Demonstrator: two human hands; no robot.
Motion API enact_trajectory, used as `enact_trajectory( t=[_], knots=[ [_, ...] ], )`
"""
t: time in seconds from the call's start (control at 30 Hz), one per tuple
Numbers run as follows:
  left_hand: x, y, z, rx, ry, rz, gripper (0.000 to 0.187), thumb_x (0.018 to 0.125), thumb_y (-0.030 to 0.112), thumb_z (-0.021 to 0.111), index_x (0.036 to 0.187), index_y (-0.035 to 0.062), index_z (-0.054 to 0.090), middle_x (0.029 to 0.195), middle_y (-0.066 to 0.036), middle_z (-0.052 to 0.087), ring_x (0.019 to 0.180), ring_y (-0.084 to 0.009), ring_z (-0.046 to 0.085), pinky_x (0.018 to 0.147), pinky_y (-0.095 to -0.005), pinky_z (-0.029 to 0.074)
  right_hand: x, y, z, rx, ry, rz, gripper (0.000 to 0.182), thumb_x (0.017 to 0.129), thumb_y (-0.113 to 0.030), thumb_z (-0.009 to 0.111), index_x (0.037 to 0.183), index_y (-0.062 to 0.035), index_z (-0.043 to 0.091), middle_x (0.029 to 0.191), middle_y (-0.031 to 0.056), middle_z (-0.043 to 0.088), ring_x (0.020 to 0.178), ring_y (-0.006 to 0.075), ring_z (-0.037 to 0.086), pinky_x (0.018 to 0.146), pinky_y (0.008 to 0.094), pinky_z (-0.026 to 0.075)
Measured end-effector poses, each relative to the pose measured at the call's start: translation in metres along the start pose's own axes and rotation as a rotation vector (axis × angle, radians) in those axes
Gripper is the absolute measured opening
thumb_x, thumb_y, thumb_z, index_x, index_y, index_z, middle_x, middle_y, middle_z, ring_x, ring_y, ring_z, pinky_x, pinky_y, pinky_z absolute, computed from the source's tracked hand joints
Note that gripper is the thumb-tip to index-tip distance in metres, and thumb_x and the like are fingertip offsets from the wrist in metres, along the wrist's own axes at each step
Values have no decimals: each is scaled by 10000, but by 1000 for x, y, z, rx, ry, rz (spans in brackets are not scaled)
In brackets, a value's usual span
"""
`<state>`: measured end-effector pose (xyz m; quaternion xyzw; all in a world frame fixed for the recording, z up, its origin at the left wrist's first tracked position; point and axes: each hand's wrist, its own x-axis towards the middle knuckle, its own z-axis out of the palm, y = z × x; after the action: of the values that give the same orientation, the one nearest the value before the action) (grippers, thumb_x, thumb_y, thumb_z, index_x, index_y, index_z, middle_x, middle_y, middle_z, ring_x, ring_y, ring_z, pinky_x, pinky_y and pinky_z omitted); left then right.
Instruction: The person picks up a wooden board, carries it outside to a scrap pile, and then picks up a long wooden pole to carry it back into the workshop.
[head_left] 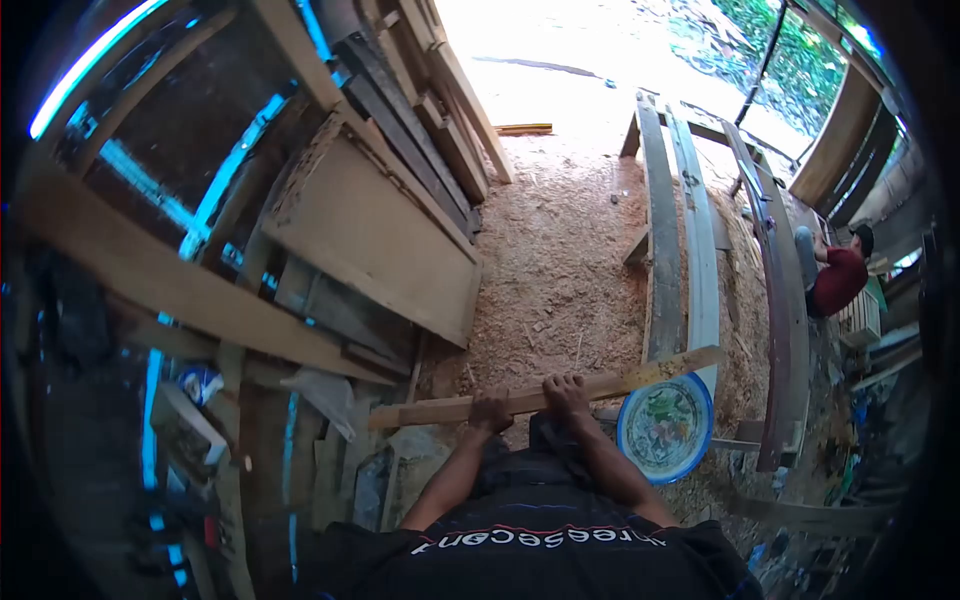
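A long wooden board [532,398] lies crosswise in front of my body, its right end raised a little higher in the view than its left. My left hand [491,411] is closed over the board left of its middle. Just to the right, my right hand [566,394] grips the same board, fingers curled over the far edge. Beside the board's right end is a round, blue-rimmed, patterned plate-like object [664,428]. The undersides of both hands are hidden.
Boards and a flat panel [380,240] lean at the left. Long planks [663,230] on supports run away at the right, beside a dark red beam [775,300]. A person in a red shirt [838,282] sits at the far right. Wood shavings [555,250] cover the floor.
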<state>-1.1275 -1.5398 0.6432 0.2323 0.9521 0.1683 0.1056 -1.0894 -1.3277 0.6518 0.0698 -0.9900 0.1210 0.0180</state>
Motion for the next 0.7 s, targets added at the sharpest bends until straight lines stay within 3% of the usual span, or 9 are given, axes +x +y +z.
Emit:
enact_trajectory(
  t=[0.23, 0.27, 0.4, 0.5, 0.6, 0.7],
  knots=[
    [116, -10, 2, -93, 6, 78, 283, 731, 179, 626, 977, 47, 583, 969, -178, 636, 984, -372, 625, 878, -469, 463, 85, 58, 5, 12, -71, 94, 177, 817, -181, 581, 982, -126, 611, 966, 99, 643, 985, 286, 616, 886, 443, 416],
    [136, -16, 5, -55, -44, 71, 268, 746, 207, 599, 982, 79, 583, 997, -145, 639, 990, -331, 626, 870, -457, 444, 101, 69, 7, 22, -73, 83, 183, 811, -210, 611, 973, -125, 609, 976, 103, 639, 992, 285, 612, 895, 441, 418],
    [227, -26, 2, -63, 26, 66, 265, 747, 206, 602, 977, 76, 582, 972, -153, 633, 983, -353, 620, 876, -476, 442, 187, 131, 44, -77, 55, -3, 286, 758, -273, 686, 986, -117, 612, 986, 106, 632, 1009, 287, 604, 927, 437, 409],
    [304, -9, -13, -81, 71, 85, 263, 743, 203, 603, 971, 73, 587, 941, -168, 632, 969, -369, 618, 871, -499, 444, 244, 168, -21, -81, -26, 57, 288, 750, -251, 690, 988, -109, 610, 1006, 113, 636, 1047, 286, 597, 927, 441, 406],
    [397, 17, -32, -65, 103, 172, 262, 746, 201, 600, 972, 67, 594, 943, -178, 640, 932, -366, 630, 855, -516, 454, 290, 228, -40, -61, 101, 97, 303, 735, -204, 680, 1015, -110, 618, 1022, 115, 635, 1073, 287, 589, 933, 448, 401],
    [459, 37, -50, 28, -1, 257, 263, 731, 155, 587, 968, 42, 588, 966, -178, 657, 997, -354, 630, 892, -486, 459, 317, 257, -58, 25, -79, 282, 351, 715, -161, 662, 1060, -111, 625, 1031, 117, 631, 1078, 298, 587, 937, 449, 396]
  ],
)
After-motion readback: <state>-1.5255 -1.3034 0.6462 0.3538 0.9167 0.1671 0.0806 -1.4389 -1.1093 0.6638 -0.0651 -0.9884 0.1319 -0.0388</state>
